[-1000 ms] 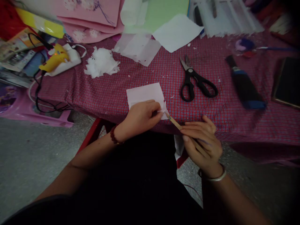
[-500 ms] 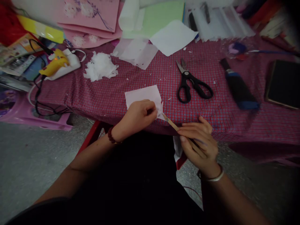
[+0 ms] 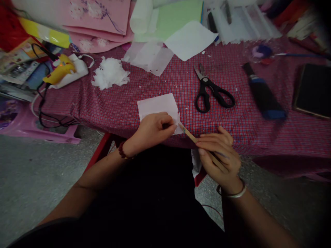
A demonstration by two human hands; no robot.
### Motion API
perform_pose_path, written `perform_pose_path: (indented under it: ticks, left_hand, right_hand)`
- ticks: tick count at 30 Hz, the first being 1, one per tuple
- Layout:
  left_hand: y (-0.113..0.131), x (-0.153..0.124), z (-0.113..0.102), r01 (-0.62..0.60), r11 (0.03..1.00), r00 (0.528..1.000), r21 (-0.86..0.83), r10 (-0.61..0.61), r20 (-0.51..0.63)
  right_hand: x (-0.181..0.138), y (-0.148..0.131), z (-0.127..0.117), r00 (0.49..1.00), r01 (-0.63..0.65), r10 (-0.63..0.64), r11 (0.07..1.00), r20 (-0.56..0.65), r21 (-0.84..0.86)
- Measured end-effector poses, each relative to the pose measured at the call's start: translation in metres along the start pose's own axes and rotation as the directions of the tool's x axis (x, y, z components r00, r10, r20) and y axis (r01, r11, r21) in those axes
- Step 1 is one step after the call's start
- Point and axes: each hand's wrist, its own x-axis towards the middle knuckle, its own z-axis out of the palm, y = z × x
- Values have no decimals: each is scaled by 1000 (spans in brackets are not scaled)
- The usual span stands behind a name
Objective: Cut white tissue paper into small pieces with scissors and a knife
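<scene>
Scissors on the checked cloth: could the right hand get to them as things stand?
Probably yes: the scissors lie in the open beyond the right hand, nothing between, but its grip holds a wooden stick.

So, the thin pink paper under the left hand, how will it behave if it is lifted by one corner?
The pink paper looks tissue-thin, so it would probably flop and drape. It seems very light, so a breath might shift it. It may tear easily where the left hand pinches its corner at the wooden stick that the right hand holds.

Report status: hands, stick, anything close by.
Left hand pinching paper at stick tip. Right hand gripping stick. Scissors lie apart beyond.
</scene>
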Motion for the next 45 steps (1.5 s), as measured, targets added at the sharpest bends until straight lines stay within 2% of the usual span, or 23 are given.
perform_pose_path:
  ticks: [5, 12, 24, 36, 45]
  left_hand:
    - [2, 2, 0, -1, 1000, 1000, -12, 1, 6]
    - [-4, 5, -2, -43, 999, 998, -9, 43, -47]
    - [-8, 6, -3, -19, 997, 993, -69, 11, -115]
    - [-7, 5, -4, -25, 996, 994, -83, 16, -107]
    - [-7, 2, -3, -40, 978, 999, -206, 32, -42]
  right_hand:
    - [1, 1, 2, 1000, -6, 6, 999, 1, -35]
    - [-1, 2, 3, 1000, -9, 9, 999, -3, -44]
    - [-1, 2, 2, 1000, -11, 12, 999, 11, -35]
    - [2, -2, 0, 1000, -23, 23, 999, -3, 36]
    - [2, -1, 4, 999, -44, 44, 999, 0, 17]
